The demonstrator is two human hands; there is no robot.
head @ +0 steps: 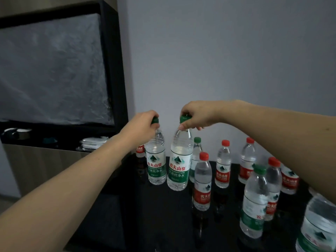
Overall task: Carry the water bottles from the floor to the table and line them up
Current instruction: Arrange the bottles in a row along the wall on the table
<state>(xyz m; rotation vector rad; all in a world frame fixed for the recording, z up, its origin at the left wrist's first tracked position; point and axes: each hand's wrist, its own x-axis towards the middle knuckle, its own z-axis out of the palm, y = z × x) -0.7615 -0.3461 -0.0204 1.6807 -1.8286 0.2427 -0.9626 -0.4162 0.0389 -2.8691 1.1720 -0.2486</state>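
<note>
Bottles crowd a glossy black table (163, 215) set against a plain grey wall (218, 51), with a dark-framed cabinet (112, 70) to the left. Clear ribbed plastic, red or green labels and matching screw caps mark the standing group, among them a red-capped bottle (202, 180) near the middle and a green-capped bottle (253, 202) towards the front. Two taller green-labelled bottles are at the back left of the table, upright, long axes vertical, each directly beneath the hand carrying it. Whether their bases touch the surface cannot be told. The left hand (141, 130) curls its fingers round the neck and cap of the left bottle (156, 160); the right hand (197, 115) pinches the cap of the right bottle (180, 164) from above. The pair are just beside each other, ahead of the scattered rest; setting them down in line looks like the step in hand.
</note>
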